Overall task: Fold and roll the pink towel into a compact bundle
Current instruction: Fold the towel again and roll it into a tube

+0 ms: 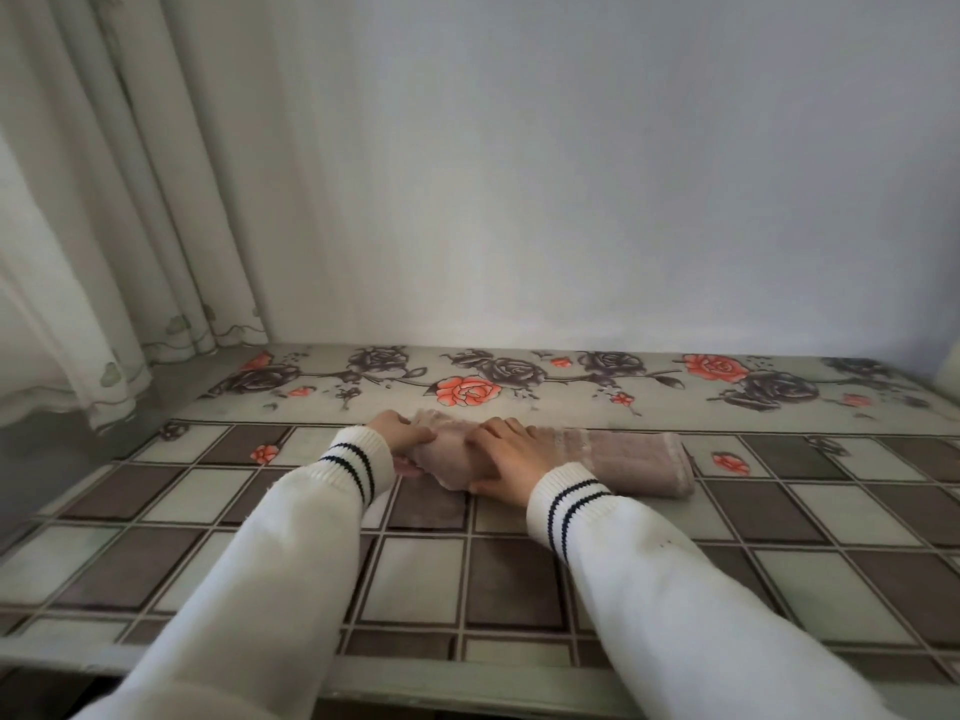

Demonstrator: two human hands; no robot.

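A person in a white sweater with dark-striped cuffs works a pink towel [618, 457] into a roll on a table [519, 589] covered in a tile-and-rose patterned cloth, set against a pale wall [571, 174] with a curtain [104, 226] hanging at the left. The towel lies as a folded strip with its long axis running left to right across the table, its rolled end at the left and the flat, unrolled length stretching off to the right. The left hand [402, 433] grips the far left end of the roll, fingers curled round it, thumb side up. The right hand [506, 454] lies over the roll's right part, fingers spread along the top and thumb tucked at the near edge, holding the cloth down. The remaining strip lies to the right of both hands, nearer the right one, so the roll would likely have to travel rightward. No containers are in view.
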